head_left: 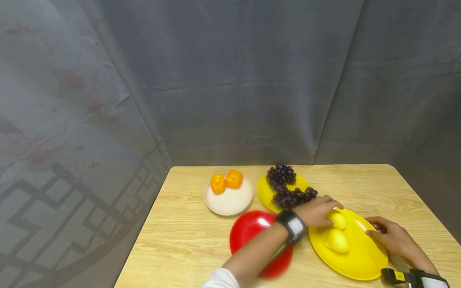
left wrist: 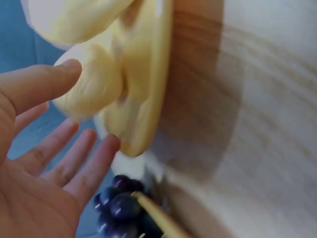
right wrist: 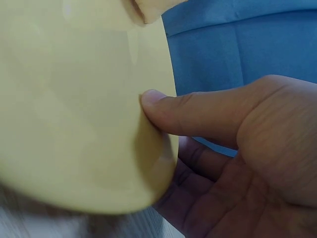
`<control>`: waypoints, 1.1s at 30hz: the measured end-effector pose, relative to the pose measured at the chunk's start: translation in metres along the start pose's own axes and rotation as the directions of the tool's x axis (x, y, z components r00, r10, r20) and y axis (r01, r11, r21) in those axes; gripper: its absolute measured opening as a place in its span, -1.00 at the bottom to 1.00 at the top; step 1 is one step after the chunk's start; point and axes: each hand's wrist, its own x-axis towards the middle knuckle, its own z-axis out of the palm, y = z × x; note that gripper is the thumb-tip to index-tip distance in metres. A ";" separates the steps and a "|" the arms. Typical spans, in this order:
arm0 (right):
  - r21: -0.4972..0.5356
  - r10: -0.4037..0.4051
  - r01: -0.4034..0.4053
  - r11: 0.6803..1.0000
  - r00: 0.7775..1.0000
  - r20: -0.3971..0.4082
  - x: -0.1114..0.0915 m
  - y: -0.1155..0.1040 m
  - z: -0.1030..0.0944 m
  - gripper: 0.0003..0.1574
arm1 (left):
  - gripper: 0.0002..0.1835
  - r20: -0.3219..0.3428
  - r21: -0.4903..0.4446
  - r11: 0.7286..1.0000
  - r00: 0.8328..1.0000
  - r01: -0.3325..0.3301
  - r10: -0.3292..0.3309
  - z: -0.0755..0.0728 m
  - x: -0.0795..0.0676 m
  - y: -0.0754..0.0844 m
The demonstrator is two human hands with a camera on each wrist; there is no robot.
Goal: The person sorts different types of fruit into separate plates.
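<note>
1. Plates: 4 total. 1 large glossy yellow oval-looking plate (head_left: 360,260), lower right of the head frame; 1 smaller round yellow plate (head_left: 264,193), lower centre-right; 1 round glossy red plate (head_left: 248,228), bottom centre, partly behind the left forearm; 1 round off-white plate (head_left: 230,203), left of the smaller yellow one.
2. Lemons: 2 yellow, rounded, both on the large plate's left half: far lemon (head_left: 338,220), near lemon (head_left: 337,241).
3. Left hand (head_left: 317,211): at the large plate's upper-left rim, fingers extended and spread, thumb over the far lemon. Can't tell if it touches.
4. Right hand (head_left: 392,238): pinching the large plate's right rim, thumb on top, fingers under.
5. Oranges: 2, round, orange-skinned, side by side on the off-white plate: left orange (head_left: 217,184), right orange (head_left: 234,179).
6. Dark purple grapes (head_left: 284,196): on the smaller yellow plate, overhanging its right edge; bunch count unclear.
7. All on 1 light wood-grain surface (head_left: 173,240); can't tell if the large plate touches it.
</note>
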 end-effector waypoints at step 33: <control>-0.251 -0.321 0.256 0.934 0.908 -0.268 -0.025 -0.070 0.008 -0.56 | -0.60 -0.567 -0.364 0.911 0.730 0.194 -0.382 -0.062 -0.278 -0.167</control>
